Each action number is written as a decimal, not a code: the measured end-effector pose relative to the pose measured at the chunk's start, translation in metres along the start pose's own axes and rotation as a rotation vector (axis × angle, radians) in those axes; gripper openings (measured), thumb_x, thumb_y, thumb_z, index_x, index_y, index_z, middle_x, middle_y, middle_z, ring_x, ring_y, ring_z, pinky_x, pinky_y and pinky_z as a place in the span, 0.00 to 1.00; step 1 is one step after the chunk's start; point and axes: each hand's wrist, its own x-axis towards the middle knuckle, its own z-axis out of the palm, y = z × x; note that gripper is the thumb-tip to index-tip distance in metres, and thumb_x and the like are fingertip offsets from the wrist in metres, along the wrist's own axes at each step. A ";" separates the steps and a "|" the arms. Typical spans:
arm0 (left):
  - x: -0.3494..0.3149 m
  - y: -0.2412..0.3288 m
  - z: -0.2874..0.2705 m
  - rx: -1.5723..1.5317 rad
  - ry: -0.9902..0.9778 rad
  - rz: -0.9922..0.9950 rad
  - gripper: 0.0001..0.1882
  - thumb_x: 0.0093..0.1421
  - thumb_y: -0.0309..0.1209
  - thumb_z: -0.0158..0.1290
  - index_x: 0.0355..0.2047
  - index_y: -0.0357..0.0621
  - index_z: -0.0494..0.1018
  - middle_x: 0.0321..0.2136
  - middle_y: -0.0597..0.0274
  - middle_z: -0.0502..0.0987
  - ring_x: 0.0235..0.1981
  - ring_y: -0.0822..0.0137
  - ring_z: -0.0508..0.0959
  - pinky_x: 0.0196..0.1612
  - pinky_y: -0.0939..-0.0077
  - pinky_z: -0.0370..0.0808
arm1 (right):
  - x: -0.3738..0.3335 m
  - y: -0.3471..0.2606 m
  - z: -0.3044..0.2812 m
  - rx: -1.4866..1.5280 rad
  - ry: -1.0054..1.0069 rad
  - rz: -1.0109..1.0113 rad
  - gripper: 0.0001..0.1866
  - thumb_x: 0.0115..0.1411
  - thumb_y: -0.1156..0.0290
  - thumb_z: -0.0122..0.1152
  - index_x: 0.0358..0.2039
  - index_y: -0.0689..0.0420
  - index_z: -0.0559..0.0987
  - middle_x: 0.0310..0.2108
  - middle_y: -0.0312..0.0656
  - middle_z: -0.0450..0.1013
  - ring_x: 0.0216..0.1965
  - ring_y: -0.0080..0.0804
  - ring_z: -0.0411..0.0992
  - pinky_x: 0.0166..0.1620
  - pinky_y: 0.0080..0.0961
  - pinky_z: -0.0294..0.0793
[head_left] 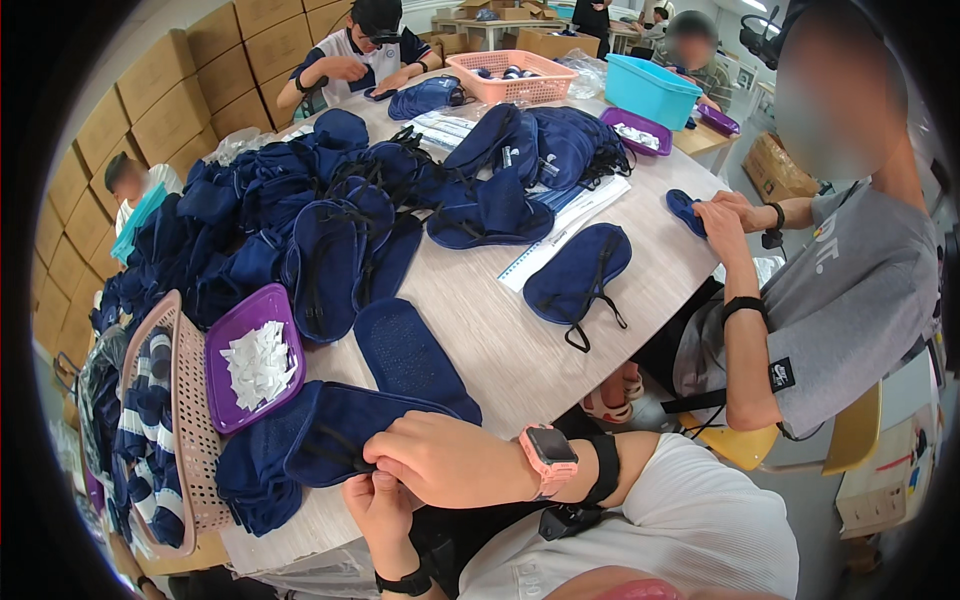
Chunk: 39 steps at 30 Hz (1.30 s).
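My right hand, with an orange-cased watch on its wrist, is closed in a pinch at the near end of a navy cloth slipper with black elastic cord. My left hand is closed just below it, fingertips together near the same end; what they pinch is hidden. The slipper lies over a stack of navy cloth pieces. Beyond it lies a navy slipper with a dotted sole. To the left, a purple tray holds small white slips.
A pink basket with rolled navy-and-white pieces stands at left. A large navy heap covers the far left. A corded navy piece lies right of centre. At right, a co-worker's hands hold a navy piece; a blue bin stands beyond.
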 end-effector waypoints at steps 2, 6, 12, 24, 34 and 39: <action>-0.001 -0.003 -0.003 -0.022 -0.007 0.025 0.14 0.55 0.38 0.48 0.31 0.37 0.64 0.25 0.62 0.71 0.25 0.73 0.73 0.28 0.81 0.72 | 0.000 0.000 -0.003 0.013 -0.058 0.005 0.09 0.48 0.73 0.50 0.31 0.61 0.71 0.26 0.43 0.67 0.30 0.37 0.65 0.34 0.27 0.62; -0.001 -0.004 -0.001 -0.099 0.069 0.067 0.09 0.56 0.33 0.46 0.32 0.39 0.64 0.27 0.63 0.71 0.27 0.73 0.73 0.29 0.81 0.72 | 0.000 -0.003 -0.011 -0.042 -0.160 -0.124 0.15 0.49 0.74 0.50 0.39 0.62 0.68 0.31 0.43 0.68 0.33 0.37 0.65 0.36 0.27 0.63; -0.002 -0.003 -0.005 -0.136 0.136 0.048 0.04 0.57 0.28 0.44 0.31 0.41 0.63 0.27 0.62 0.72 0.27 0.72 0.73 0.28 0.81 0.71 | -0.003 -0.004 -0.009 0.001 -0.258 -0.111 0.24 0.49 0.75 0.49 0.48 0.64 0.61 0.36 0.48 0.67 0.36 0.40 0.65 0.39 0.30 0.63; -0.002 0.008 0.011 -0.110 0.489 -0.010 0.05 0.54 0.27 0.45 0.25 0.44 0.59 0.22 0.67 0.68 0.24 0.76 0.69 0.28 0.82 0.68 | 0.000 -0.004 -0.013 0.199 -0.389 -0.001 0.26 0.52 0.76 0.47 0.53 0.59 0.56 0.35 0.49 0.67 0.37 0.44 0.65 0.39 0.33 0.63; -0.003 0.004 -0.002 -0.150 0.397 -0.090 0.13 0.54 0.36 0.46 0.37 0.44 0.62 0.28 0.65 0.68 0.30 0.69 0.71 0.33 0.75 0.70 | -0.004 -0.002 -0.014 0.052 -0.163 -0.131 0.06 0.53 0.71 0.49 0.32 0.56 0.72 0.21 0.37 0.65 0.26 0.32 0.62 0.32 0.25 0.60; 0.002 0.009 0.010 -0.197 0.302 0.026 0.09 0.55 0.32 0.46 0.34 0.41 0.64 0.27 0.62 0.71 0.27 0.69 0.73 0.31 0.76 0.72 | -0.004 0.002 -0.013 -0.015 -0.096 -0.109 0.05 0.52 0.70 0.50 0.27 0.56 0.72 0.21 0.36 0.64 0.25 0.32 0.62 0.31 0.24 0.60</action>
